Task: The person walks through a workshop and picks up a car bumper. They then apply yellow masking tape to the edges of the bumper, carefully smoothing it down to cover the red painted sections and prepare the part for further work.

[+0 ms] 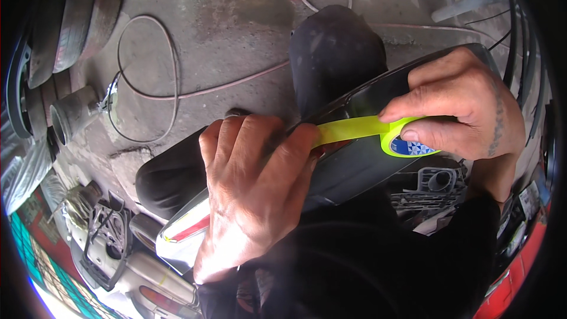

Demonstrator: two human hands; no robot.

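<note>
A long, glossy black panel, which looks like a car body part point(348, 171), lies slantwise across my lap. My right hand point(463, 106) grips a roll of fluorescent yellow tape point(388, 143) over the panel's right part. From the roll a strip of the tape point(349, 130) stretches taut to the left. Its free end goes under the index finger of my left hand point(254, 177), whose fingers are bent and closed at the panel. The left thumb is mostly hidden. Near my left wrist, the panel's end looks bright white with a red strip point(195, 228).
A thin hose point(236, 84) loops over the stained concrete floor point(201, 41). Several tyres point(74, 20) stand at the far left, near a metal cylinder point(74, 115). Car parts, including a pale bumper point(156, 274), lie at lower left. A grey plastic part point(440, 181) is at right.
</note>
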